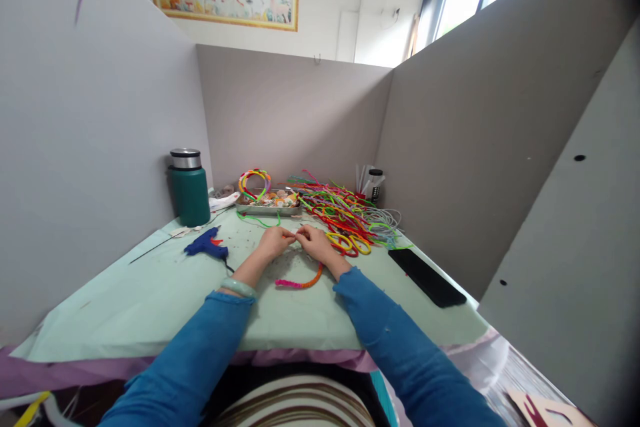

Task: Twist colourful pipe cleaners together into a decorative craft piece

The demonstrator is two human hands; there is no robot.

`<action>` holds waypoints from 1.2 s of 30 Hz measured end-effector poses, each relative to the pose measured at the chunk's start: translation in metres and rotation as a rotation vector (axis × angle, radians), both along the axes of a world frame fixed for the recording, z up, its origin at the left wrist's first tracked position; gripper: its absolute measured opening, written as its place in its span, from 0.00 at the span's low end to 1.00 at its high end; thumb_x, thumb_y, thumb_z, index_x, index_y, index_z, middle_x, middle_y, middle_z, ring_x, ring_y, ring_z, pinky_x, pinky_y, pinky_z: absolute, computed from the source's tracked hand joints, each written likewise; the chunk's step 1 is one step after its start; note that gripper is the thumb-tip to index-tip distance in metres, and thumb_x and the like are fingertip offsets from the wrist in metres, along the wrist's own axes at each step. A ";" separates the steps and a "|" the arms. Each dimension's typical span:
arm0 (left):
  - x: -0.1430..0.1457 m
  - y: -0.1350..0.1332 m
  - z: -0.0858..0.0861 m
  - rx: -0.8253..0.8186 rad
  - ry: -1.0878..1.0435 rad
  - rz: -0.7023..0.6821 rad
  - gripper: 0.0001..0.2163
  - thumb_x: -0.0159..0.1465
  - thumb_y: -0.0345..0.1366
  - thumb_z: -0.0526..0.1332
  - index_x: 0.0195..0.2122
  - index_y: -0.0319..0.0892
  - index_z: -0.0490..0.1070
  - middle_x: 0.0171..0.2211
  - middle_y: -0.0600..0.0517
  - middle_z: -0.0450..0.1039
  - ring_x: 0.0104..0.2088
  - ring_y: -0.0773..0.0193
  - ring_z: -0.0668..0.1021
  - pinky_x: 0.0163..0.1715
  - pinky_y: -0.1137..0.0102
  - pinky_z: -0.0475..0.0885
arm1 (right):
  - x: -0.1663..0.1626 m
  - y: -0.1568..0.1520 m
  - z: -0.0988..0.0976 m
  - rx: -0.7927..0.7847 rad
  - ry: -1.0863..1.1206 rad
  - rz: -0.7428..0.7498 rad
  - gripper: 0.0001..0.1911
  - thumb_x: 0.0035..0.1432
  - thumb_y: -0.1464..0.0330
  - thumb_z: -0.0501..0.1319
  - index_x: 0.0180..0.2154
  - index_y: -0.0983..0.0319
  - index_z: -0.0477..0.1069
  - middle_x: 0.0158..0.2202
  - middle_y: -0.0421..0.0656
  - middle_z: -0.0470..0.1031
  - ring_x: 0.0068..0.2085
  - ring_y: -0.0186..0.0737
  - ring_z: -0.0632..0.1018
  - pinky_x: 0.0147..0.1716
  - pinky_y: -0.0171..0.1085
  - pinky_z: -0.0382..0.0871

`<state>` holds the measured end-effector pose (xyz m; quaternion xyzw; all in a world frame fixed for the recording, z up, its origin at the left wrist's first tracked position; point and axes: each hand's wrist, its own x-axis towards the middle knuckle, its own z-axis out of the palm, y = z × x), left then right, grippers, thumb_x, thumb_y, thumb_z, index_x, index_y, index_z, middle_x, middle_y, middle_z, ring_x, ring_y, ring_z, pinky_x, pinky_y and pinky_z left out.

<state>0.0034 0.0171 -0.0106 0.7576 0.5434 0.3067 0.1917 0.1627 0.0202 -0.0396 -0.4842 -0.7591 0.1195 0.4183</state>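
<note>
My left hand (276, 241) and my right hand (313, 241) meet over the middle of the table, fingertips pinched close together. Whatever is between them is too small or too hidden to make out. Just below, a curved fuzzy pipe cleaner (300, 285), pink at one end and orange at the other, lies on the cloth. Its orange end runs out of sight under my right wrist. Beside that wrist are yellow and red loops (345, 243). A blue glue gun (207, 243) with a red trigger rests left of my left hand.
Loose coloured pipe cleaners (337, 207) are heaped at the back right. A metal tray (267, 209) of small pieces, with a multicoloured ring (255, 185), stands behind my hands. A green bottle (190, 190) is left; a black phone-like slab (427, 278) lies right. Partitions (295, 113) enclose the table.
</note>
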 end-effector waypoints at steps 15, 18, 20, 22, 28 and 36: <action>-0.001 0.004 -0.004 -0.165 -0.154 -0.038 0.10 0.55 0.34 0.60 0.32 0.35 0.79 0.19 0.54 0.70 0.16 0.72 0.64 0.19 0.74 0.60 | 0.000 -0.003 0.002 -0.008 -0.006 0.023 0.08 0.58 0.66 0.57 0.34 0.62 0.73 0.29 0.41 0.75 0.31 0.35 0.72 0.30 0.32 0.60; -0.001 0.006 -0.006 -0.201 -0.203 -0.038 0.10 0.55 0.34 0.61 0.33 0.35 0.78 0.24 0.52 0.74 0.15 0.73 0.64 0.17 0.75 0.60 | 0.000 -0.004 0.002 -0.007 -0.009 0.025 0.09 0.58 0.66 0.56 0.34 0.62 0.73 0.29 0.40 0.75 0.31 0.35 0.71 0.30 0.32 0.59; -0.001 0.008 -0.008 -0.218 -0.217 -0.035 0.10 0.55 0.35 0.61 0.33 0.35 0.78 0.26 0.51 0.75 0.15 0.74 0.64 0.16 0.76 0.60 | 0.000 -0.005 0.002 -0.005 -0.018 0.022 0.09 0.58 0.66 0.56 0.34 0.62 0.73 0.29 0.40 0.75 0.30 0.35 0.71 0.30 0.32 0.59; -0.002 0.009 -0.009 -0.228 -0.230 -0.029 0.10 0.55 0.36 0.62 0.33 0.35 0.77 0.27 0.50 0.76 0.15 0.75 0.64 0.16 0.76 0.60 | 0.000 -0.005 0.003 -0.002 -0.030 0.019 0.09 0.58 0.66 0.56 0.33 0.62 0.73 0.28 0.40 0.75 0.30 0.35 0.71 0.30 0.32 0.58; -0.002 0.004 -0.008 -0.240 -0.193 -0.023 0.11 0.56 0.39 0.62 0.28 0.35 0.75 0.20 0.53 0.70 0.14 0.74 0.62 0.15 0.75 0.59 | 0.001 -0.003 0.002 -0.004 -0.046 0.013 0.08 0.57 0.66 0.56 0.32 0.61 0.73 0.28 0.40 0.74 0.30 0.34 0.70 0.29 0.31 0.58; -0.001 0.002 -0.009 -0.316 -0.190 -0.011 0.11 0.57 0.42 0.61 0.26 0.37 0.70 0.16 0.57 0.62 0.12 0.73 0.62 0.15 0.74 0.57 | 0.002 -0.003 0.000 0.008 -0.050 0.031 0.09 0.58 0.66 0.56 0.32 0.61 0.74 0.29 0.40 0.74 0.30 0.34 0.70 0.31 0.31 0.58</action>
